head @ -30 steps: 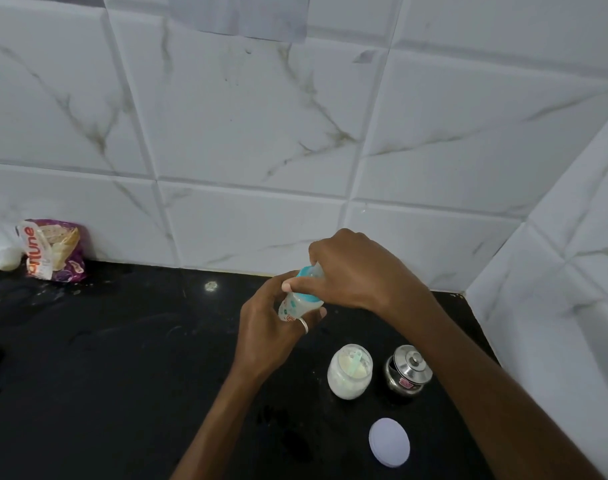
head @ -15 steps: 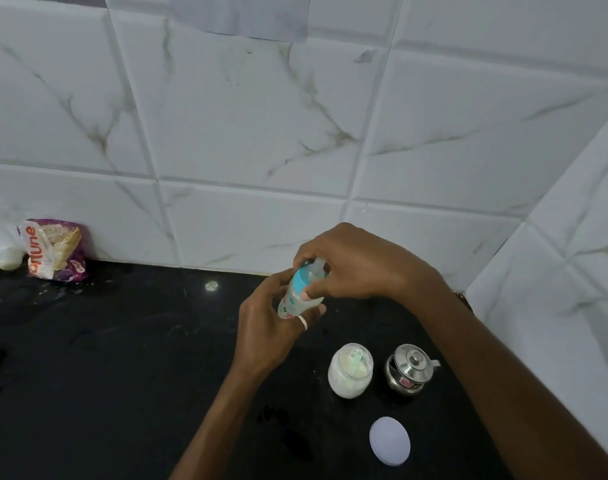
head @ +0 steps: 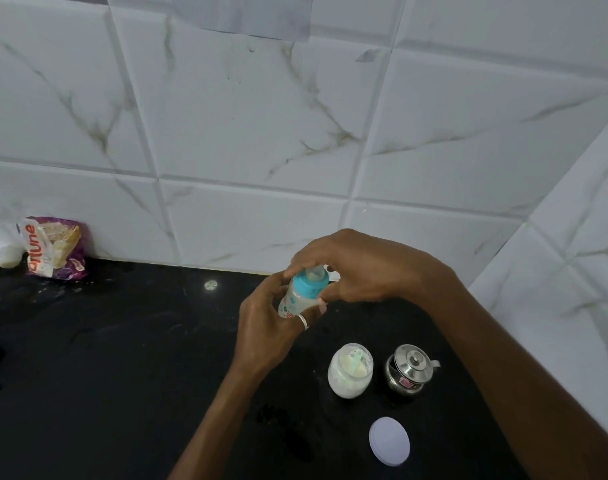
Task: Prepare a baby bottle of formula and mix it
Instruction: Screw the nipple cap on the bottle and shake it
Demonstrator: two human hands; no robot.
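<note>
A small baby bottle (head: pixel 295 299) with a blue screw collar (head: pixel 311 282) and a clear teat is held above the black counter (head: pixel 122 358), tilted to the right. My left hand (head: pixel 268 327) grips the bottle's body from below. My right hand (head: pixel 361 268) curls over the top, its fingers round the blue collar. The bottle looks milky inside. An open glass jar of white formula powder (head: pixel 349 370) with a pale scoop in it stands on the counter below my hands.
A small lidded steel pot (head: pixel 410 372) stands right of the jar, and a white round lid (head: pixel 389 441) lies nearer me. A snack packet (head: pixel 53 247) leans on the tiled wall at far left. The tiled side wall (head: pixel 555 306) closes the right.
My right hand has shifted round the blue collar, uncovering more of the collar and the teat. The bottle stays in my left hand at about the same spot.
</note>
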